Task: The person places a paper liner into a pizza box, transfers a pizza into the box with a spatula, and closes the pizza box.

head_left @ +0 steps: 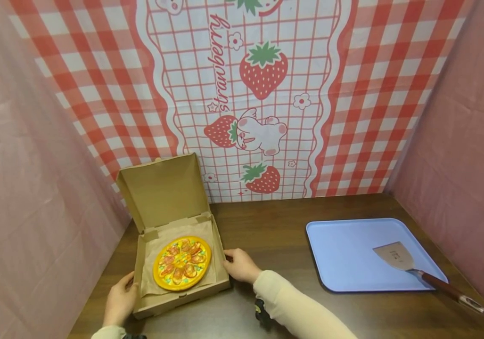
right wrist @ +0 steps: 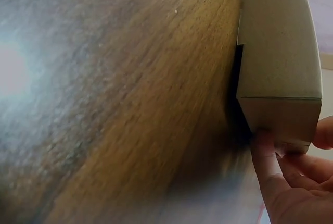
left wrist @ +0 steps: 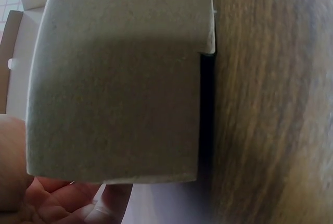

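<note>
My left hand (head_left: 120, 299), lower left of frame, grips the left wall of the open pizza box (head_left: 199, 293); pizza (head_left: 182, 263) lies inside; my right hand (head_left: 242, 266), lower centre, grips the right wall; lower right: blue tray (head_left: 343, 254), bearing spatula (head_left: 394, 255)

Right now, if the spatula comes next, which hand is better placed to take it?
Right hand, likely: it grips the right side of the box, nearer the tray where the spatula lies, handle jutting past the rim. The left hand is across the box, farther away. The right must release first.
</note>
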Available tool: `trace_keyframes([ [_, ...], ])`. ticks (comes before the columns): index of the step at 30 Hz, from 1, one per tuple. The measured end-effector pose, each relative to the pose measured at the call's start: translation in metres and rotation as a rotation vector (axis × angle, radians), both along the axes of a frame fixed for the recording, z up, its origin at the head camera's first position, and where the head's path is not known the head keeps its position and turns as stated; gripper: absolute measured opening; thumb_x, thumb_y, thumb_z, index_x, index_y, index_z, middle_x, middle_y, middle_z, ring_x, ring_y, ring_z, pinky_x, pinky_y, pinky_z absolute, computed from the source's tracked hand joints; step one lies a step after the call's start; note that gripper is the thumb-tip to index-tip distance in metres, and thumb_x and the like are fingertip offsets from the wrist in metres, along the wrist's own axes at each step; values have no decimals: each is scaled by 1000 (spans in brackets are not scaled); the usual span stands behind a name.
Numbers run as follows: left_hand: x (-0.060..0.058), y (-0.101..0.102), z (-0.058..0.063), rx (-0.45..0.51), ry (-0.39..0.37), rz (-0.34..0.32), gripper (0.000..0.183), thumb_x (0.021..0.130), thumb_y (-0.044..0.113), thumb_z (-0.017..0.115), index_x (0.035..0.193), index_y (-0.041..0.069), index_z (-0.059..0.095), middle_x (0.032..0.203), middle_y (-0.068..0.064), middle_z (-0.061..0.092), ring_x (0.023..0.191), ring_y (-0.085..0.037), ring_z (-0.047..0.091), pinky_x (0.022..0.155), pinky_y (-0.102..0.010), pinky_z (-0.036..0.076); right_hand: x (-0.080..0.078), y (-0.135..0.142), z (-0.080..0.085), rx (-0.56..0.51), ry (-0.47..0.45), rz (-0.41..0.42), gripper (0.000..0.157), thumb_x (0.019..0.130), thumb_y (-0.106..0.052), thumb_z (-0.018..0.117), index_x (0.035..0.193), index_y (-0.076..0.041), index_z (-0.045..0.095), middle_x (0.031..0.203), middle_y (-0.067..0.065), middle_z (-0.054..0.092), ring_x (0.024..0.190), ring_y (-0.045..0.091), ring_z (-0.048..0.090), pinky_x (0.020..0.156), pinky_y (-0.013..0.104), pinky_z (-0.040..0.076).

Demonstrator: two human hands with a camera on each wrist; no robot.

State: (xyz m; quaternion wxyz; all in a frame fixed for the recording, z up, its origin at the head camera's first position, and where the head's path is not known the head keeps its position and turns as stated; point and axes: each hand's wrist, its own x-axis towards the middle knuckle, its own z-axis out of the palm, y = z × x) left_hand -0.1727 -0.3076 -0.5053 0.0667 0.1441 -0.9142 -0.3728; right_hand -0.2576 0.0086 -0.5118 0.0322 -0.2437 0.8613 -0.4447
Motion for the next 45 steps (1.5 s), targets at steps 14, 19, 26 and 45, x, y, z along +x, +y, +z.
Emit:
trace_keyframes([
  [14,-3,10,1,7,2,-44,44,96,6,50,136,-12,49,128,-32,59,114,-40,63,88,-31,52,2,20,0,-2,-50,-3,39,84,2,59,120,16,61,113,27,68,102,32,65,86,43,56],
  [19,-3,17,0,5,15,-73,42,96,5,52,134,-13,50,126,-32,61,111,-39,64,88,-34,54,5,30,-1,-5,-32,13,37,83,2,59,117,17,61,109,27,69,96,29,66,81,38,57],
  [26,-6,27,-5,55,36,-139,42,94,1,54,132,-16,50,126,-33,60,109,-35,66,81,-20,54,13,51,2,-24,-59,25,38,84,4,60,118,19,59,108,29,68,98,34,67,82,44,58],
  [45,-17,74,-5,143,71,-238,40,91,-1,59,129,-13,56,115,-29,68,99,-32,70,75,-19,55,28,115,-1,-72,-130,-17,49,85,0,62,128,21,49,117,34,63,106,41,64,86,40,57],
])
